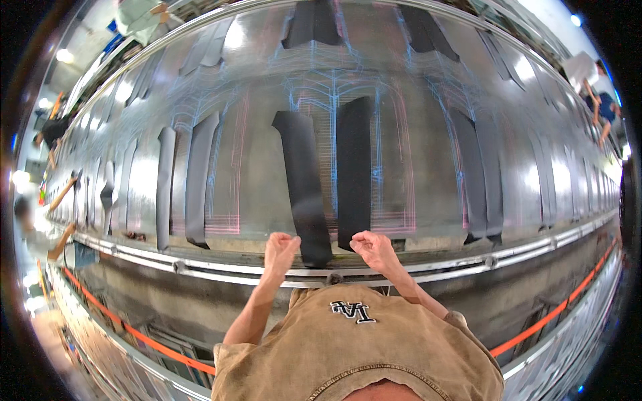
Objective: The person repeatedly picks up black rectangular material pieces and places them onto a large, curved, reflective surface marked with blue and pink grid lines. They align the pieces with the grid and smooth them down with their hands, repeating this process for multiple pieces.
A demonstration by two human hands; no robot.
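Note:
Two long, dark strip-like panels, perhaps cloth, lie lengthwise before me on a grey table (264,180). The left panel (304,180) leans a little, and its near end hangs past the table's near edge. The right panel (354,160) is blacker and lies nearly straight. My left hand (281,254) is closed, its fingertips pinched at the left panel's edge near its lower end. My right hand (376,254) is closed too, thumb and fingers at the right panel's lower right corner. What lies between the fingertips is mostly hidden.
Blue and pink lines (334,134) mark the table. Paired dark panels (476,180) lie at both sides and farther back. A metal rail (441,271) runs along the near edge, above an orange bar (535,327). Co-workers stand at left (40,230) and far right (605,107).

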